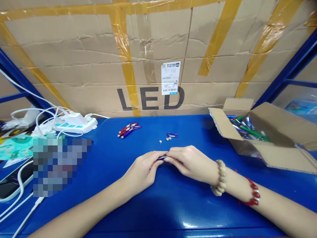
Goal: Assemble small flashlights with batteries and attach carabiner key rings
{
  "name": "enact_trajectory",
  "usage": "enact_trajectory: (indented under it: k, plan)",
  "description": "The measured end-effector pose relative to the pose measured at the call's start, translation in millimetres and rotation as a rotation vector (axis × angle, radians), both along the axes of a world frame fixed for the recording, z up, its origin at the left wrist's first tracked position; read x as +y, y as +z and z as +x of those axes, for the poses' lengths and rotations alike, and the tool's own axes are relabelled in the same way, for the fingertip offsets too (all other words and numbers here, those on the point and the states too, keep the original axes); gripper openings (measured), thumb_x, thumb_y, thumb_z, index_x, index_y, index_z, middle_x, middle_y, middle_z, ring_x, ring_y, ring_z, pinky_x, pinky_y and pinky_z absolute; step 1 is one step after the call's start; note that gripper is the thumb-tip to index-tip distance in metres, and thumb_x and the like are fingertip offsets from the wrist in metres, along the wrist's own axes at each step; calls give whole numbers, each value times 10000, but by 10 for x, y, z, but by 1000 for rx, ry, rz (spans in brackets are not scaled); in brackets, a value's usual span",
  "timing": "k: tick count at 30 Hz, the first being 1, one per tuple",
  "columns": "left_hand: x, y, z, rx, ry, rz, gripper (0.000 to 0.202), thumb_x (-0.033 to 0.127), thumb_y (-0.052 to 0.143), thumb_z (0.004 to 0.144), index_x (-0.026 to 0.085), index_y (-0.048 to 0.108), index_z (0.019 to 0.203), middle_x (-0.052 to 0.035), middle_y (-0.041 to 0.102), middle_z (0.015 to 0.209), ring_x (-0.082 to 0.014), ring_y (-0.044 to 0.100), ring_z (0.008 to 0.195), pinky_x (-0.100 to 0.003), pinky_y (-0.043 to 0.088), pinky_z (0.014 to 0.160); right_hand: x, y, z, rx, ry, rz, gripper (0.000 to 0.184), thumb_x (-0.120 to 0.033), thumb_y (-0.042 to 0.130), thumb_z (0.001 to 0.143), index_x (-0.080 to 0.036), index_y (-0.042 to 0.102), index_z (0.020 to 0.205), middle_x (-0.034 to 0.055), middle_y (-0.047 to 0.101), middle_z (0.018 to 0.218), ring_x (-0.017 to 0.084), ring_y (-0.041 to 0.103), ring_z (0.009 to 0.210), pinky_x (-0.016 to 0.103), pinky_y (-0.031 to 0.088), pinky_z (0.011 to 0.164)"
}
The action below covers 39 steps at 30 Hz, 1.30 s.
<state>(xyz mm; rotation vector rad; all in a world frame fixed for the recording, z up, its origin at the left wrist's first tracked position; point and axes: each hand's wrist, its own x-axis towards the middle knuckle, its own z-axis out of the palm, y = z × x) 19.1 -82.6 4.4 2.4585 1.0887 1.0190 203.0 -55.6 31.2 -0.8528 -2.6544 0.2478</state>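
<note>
A small dark purple-blue mini flashlight [162, 157] is pinched between my two hands, mostly covered by the fingers. My left hand [142, 168] closes thumb and fingertips on its left end. At the other end, the fingertips of my right hand [185, 160] are pressed on it. Just beyond the hands lie a small silvery button-like piece [160, 141] and a pair of button cells [168, 138]. Behind those cells rests a purple carabiner clip [172, 135]. Farther left, several red and purple mini flashlights [127, 130] with clips lie bunched together.
An open cardboard box [244, 145] of colourful flashlights stands at the right. On the left are a white power strip [76, 125], cables and a phone [17, 180]. A large taped carton [148, 39] stands behind the blue table [173, 211]; blue posts flank it.
</note>
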Motion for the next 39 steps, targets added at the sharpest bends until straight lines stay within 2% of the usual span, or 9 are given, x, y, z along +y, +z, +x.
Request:
enact_trajectory:
  k: [8, 12, 20, 23, 28, 31, 33, 36, 39]
  plan:
    - [8, -14, -57, 87, -46, 28, 210, 137, 388, 888, 177, 554, 1010, -48, 668, 902, -154, 632, 819, -254, 509, 728, 6, -3, -3, 55, 46, -132, 261, -193, 423, 887, -140, 620, 725, 27, 628, 688, 110, 557, 631, 207, 402, 617]
    - [-12, -8, -80, 104, -85, 3, 183, 134, 373, 901, 173, 540, 967, -37, 660, 857, -142, 624, 779, -242, 500, 711, 6, -45, -28, 203, 89, -405, 295, -204, 421, 883, -123, 608, 669, 4, 585, 567, 65, 528, 498, 166, 421, 559]
    - [-21, -12, -140, 213, -84, 192, 322, 91, 387, 890, 164, 433, 1201, -61, 662, 978, -157, 616, 823, -303, 478, 780, -86, -47, -108, 375, -113, -1099, 379, -434, 490, 813, -125, 526, 596, -51, 458, 415, 37, 420, 305, 127, 333, 311]
    - [3, -15, -145, 198, -107, 252, 370, 37, 372, 873, 152, 432, 1219, -55, 673, 921, -150, 611, 798, -294, 478, 760, -66, -54, -112, 439, -100, -1220, 416, -509, 531, 760, -123, 529, 603, -65, 440, 376, 31, 394, 281, 125, 317, 293]
    - [39, 10, -103, 134, -106, 255, 238, 58, 413, 865, 133, 542, 1050, -55, 680, 842, -147, 594, 691, -274, 482, 667, -34, -81, -112, 455, -93, -1262, 458, -571, 548, 720, -118, 570, 657, -62, 458, 403, 42, 409, 307, 143, 343, 293]
    - [39, 34, -73, 129, -72, 183, 216, 75, 398, 872, 139, 573, 982, -49, 678, 795, -148, 597, 662, -265, 485, 639, -30, -74, -94, 385, -96, -1123, 491, -589, 440, 792, -128, 592, 716, -38, 500, 455, 63, 450, 346, 175, 379, 336]
    - [36, 46, -58, 97, -17, 117, 208, 95, 409, 872, 151, 577, 982, -50, 684, 846, -150, 625, 734, -253, 495, 686, -13, -53, -62, 314, -146, -765, 464, -548, 429, 827, -140, 612, 702, -14, 540, 504, 75, 493, 419, 191, 402, 416]
    - [41, 62, -48, 39, 59, 21, 191, 119, 438, 868, 172, 575, 990, -41, 683, 926, -139, 640, 835, -224, 491, 763, 39, -22, 5, 305, -165, -179, 334, -473, 542, 800, -165, 650, 728, 4, 599, 621, 85, 526, 552, 198, 400, 540]
    - [56, 82, -51, 17, 85, -36, 184, 124, 435, 869, 188, 576, 967, -20, 682, 912, -128, 643, 820, -206, 490, 759, 81, -21, 48, 389, -117, -9, 249, -429, 602, 772, -194, 668, 822, 2, 622, 716, 76, 526, 579, 188, 388, 549]
